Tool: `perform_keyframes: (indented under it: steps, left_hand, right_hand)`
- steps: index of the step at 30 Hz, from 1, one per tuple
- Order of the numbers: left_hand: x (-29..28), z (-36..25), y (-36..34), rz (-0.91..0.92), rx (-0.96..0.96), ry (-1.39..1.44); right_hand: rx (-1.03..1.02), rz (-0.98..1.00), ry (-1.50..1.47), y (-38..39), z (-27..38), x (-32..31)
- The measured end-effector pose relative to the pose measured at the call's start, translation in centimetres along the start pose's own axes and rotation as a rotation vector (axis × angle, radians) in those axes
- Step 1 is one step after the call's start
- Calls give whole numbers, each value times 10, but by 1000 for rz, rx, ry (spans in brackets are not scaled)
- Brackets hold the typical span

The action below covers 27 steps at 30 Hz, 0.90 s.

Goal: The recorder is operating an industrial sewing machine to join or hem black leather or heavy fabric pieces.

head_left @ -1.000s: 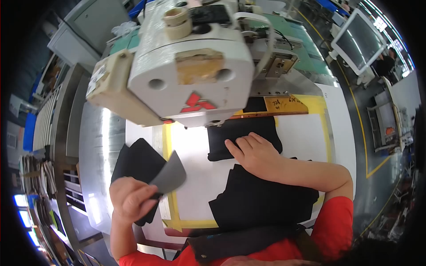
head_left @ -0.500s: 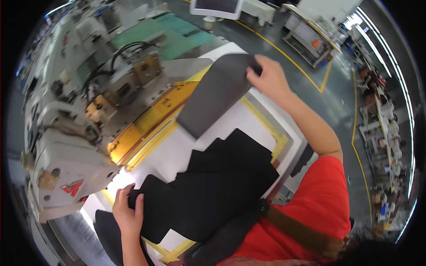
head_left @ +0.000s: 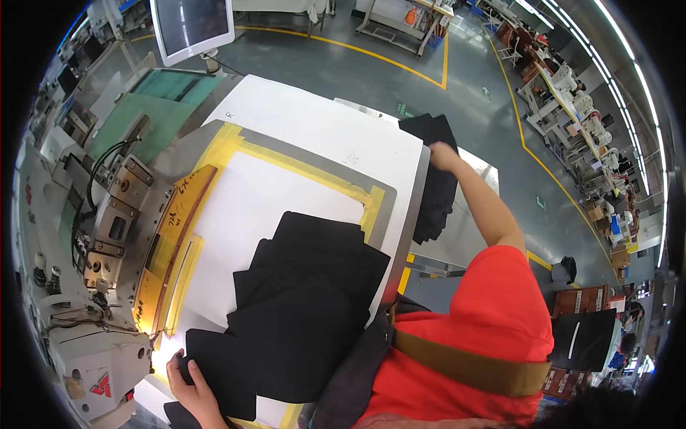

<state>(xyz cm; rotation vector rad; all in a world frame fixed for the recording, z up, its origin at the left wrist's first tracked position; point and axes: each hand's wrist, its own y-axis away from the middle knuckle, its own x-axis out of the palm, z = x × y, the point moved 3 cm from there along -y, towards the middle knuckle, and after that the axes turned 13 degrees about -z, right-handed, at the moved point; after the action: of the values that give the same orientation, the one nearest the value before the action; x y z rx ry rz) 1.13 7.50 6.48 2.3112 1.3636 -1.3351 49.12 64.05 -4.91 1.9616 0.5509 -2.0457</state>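
Note:
Several overlapping black fabric pieces (head_left: 300, 300) lie on the white work board (head_left: 279, 189) bordered with yellow tape. At their near left corner, beside the machine head (head_left: 93, 372), my left hand (head_left: 191, 386) has its fingers closed round the edge of a black piece. My right hand (head_left: 443, 156) reaches out past the board's far edge to a stack of black pieces (head_left: 437, 207) on a side surface, its fingers bent on the top of that stack; what exactly they pinch is hidden. A yellow template strip (head_left: 179, 222) with handwriting lies along the machine.
A monitor (head_left: 191, 25) stands at the back left by the green machine plate (head_left: 128, 114). A metal side table (head_left: 479, 200) sits beyond the board. Grey floor (head_left: 357, 64) with yellow lines runs to workbenches (head_left: 572, 136) along the right.
The view has swung to the right. My right hand has carried a grey-black piece from the board outward onto the side stack. My left hand has moved onto the board's black pieces.

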Motion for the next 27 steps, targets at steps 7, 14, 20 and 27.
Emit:
perform_keyframes:
  steps: [7, 14, 20, 27]
  left_hand:
    - [-17, -2, 1, -78, -27, 57]
    - [-18, -4, -1, -147, -19, 177]
    - [-24, 15, 2, -165, -244, -197]
    - [-49, 59, -9, -240, -356, -537]
  right_hand:
    - [120, -573, -243, -40, 94, -103]
    - [-1333, -717, -754, 46, 408, -142]
    - [-2104, -589, -834, 140, 540, -119]
    - [-1980, -58, -984, 164, 582, -107]
